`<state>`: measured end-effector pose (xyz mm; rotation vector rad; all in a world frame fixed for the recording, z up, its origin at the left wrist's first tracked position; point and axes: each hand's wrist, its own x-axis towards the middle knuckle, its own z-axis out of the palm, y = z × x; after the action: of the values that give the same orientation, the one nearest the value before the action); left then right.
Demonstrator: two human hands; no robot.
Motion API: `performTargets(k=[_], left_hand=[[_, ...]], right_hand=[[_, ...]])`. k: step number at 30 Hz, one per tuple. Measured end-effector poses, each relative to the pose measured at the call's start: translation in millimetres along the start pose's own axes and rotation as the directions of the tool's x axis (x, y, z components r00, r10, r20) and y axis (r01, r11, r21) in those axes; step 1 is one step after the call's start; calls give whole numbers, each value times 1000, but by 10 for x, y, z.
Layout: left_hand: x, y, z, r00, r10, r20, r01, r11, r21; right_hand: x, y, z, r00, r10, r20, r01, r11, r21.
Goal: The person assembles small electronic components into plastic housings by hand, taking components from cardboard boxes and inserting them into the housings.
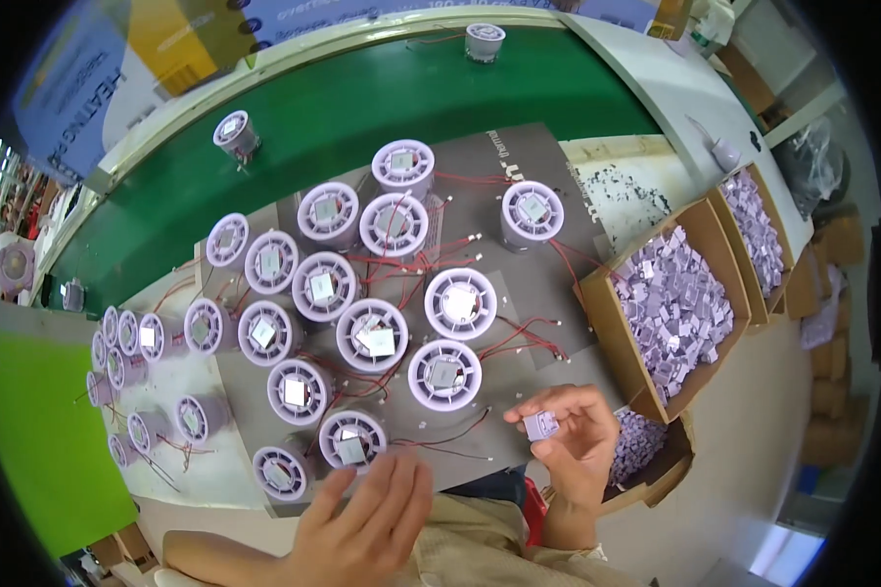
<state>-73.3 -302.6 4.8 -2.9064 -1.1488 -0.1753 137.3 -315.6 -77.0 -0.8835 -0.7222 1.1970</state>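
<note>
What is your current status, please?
Right hand holding small lavender piece. Left hand open, near round lavender housing; contact unclear. More housings crowd the grey mat ahead.

Green belt (343, 112), lime-green surface (39, 421); pale floor (754, 421), brown cartons (828, 391)

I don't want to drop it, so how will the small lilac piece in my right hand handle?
The small lilac piece is probably light, being tiny beside your right hand. Its crisp, plastic-looking edges suggest it's stiff. Its blocky shape should make it slide rather than roll.
</note>
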Motion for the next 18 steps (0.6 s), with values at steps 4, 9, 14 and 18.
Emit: performTargets(k=[4, 9, 14, 18], left_hand=[[49, -80, 367, 996, 86, 29, -89, 986, 140], [103, -106, 596, 977, 211, 19, -211, 966, 148], [106, -112, 576, 974, 224, 23, -225, 974, 38], [122, -116, 553, 981, 189, -42, -194, 970, -149]], right_hand=[[-74, -22, 21, 995, 32, -90, -38, 997, -60], [-111, -29, -27, 992, -115, 48, 122, 972, -199], [-151, -60, -73, 953, -165, 253, 259, 876, -406], [-221, -69, 73, 1000, -26, 11, 28, 972, -231]])
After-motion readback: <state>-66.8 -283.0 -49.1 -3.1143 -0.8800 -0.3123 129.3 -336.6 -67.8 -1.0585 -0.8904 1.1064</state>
